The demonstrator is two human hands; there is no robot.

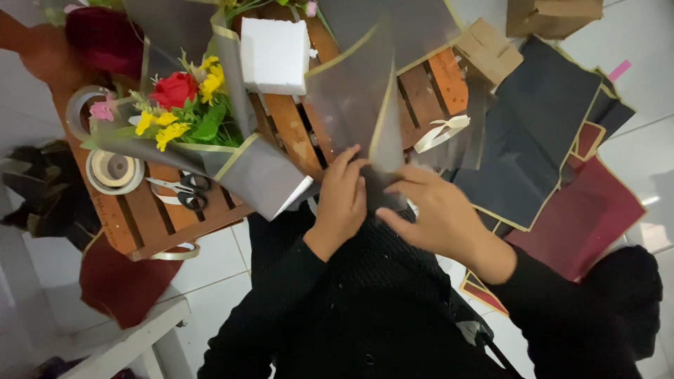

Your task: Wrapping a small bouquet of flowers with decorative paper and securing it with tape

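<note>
My left hand (344, 200) and my right hand (432, 210) both pinch the lower end of a grey translucent wrapping sheet with a gold edge (358, 91). The sheet stands up over a wooden slatted crate top (295, 133). Left of my hands lies a bouquet (182, 105) with a red rose and yellow flowers, wrapped in grey paper. A white foam block (275, 55) rests on the crate behind the sheet. Both my sleeves are black.
Scissors (184, 189) and a tape roll (114, 170) lie on the crate's left side. A cream ribbon (439, 132) sits at its right. Black and dark red wrapping sheets (540, 140) spread over the white tiled floor at right. Cardboard boxes (551, 15) stand at the top right.
</note>
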